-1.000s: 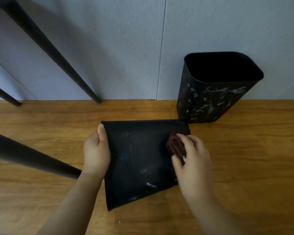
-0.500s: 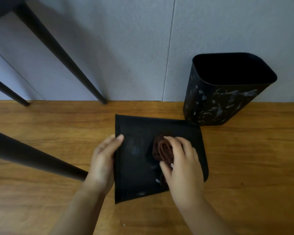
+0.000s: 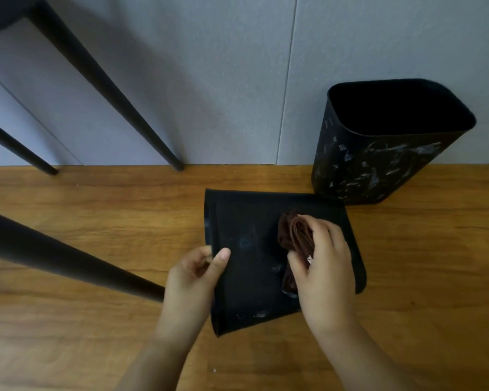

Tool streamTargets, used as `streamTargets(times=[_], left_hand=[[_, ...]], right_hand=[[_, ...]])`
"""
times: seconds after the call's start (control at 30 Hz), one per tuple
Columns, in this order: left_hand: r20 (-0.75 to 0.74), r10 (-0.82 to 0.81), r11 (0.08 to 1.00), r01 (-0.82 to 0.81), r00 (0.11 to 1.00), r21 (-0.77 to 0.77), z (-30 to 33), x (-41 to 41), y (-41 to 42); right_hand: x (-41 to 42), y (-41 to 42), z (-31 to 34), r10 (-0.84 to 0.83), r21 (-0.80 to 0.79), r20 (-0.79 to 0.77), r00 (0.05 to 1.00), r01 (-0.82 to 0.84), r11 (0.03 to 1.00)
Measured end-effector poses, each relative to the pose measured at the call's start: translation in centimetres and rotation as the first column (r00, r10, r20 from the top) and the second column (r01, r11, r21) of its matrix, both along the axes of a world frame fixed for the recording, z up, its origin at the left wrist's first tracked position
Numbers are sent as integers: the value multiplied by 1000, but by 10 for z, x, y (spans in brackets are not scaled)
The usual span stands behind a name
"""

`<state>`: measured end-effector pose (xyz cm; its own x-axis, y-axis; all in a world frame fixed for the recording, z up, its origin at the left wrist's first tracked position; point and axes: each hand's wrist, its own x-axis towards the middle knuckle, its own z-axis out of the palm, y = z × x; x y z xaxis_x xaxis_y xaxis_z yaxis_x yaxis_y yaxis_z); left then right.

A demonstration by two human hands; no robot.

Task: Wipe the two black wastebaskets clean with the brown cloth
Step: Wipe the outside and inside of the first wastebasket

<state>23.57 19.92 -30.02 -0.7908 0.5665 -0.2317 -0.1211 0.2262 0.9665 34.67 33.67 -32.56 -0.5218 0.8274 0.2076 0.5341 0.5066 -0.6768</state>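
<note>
Right hand (image 3: 326, 266): grip curled round the bunched brown cloth (image 3: 294, 235), pressing it onto the lying wastebasket.
Left hand (image 3: 194, 275): grip pinching that basket's left edge, thumb on top.
Lying wastebasket (image 3: 249, 266): on its side on the wooden floor (image 3: 96, 210), faint white marks.
Upright wastebasket (image 3: 378, 165): just behind, against the wall (image 3: 209, 80), streaked white.
Black legs (image 3: 102, 77): left.

Two bare forearms enter from the bottom edge, each ending in an uncovered hand: the left hand (image 3: 194, 277) and the right hand (image 3: 323, 270). No sleeve, glove, watch or ring shows on either arm up to the frame's edge. The left thumbnail is short and plain; the right hand's nails seem likewise unpainted, though the view is soft.
</note>
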Motion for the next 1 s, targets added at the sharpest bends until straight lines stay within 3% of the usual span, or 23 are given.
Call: streamTargets(times=[0.07,0.1,0.23,0.37,0.53,0.6,0.77,0.83,0.93,1.0], left_hand=[[94,28,997,-34,995,64,0,12,4],[73,42,997,-47,996,68,0,18,7],[-205,14,1000,-13,979,6,-4,20,14],[-241,37,998,-47,970,-36,-7,4,23],[-201,130,991,-136,971,-16,-15,-8,25],[-187,173,984,-179,967,-13,-17,-7,23],[-167,196,979,-202,966,-19,-22,-6,22],[-175,206,977,-213,963,-24,-21,-6,24],[-166,197,978,-205,966,-34,-20,-6,25],[-167,179,983,-185,970,-22,-20,-7,22]], right_hand=[[0,4,2,-24,-16,-36,999,23,1000],[-1,6,3,-32,-35,-51,998,30,999],[0,-2,13,-23,-54,-43,999,21,998],[2,-37,24,157,67,117,981,-166,984],[10,-58,14,373,153,174,911,-399,904],[15,-46,8,320,147,220,922,-355,923],[23,-2,2,-89,-5,196,977,92,996],[19,-2,5,-113,-10,183,977,116,993],[1,-29,21,101,-25,198,975,-98,995],[-6,-47,24,271,61,174,947,-285,956]])
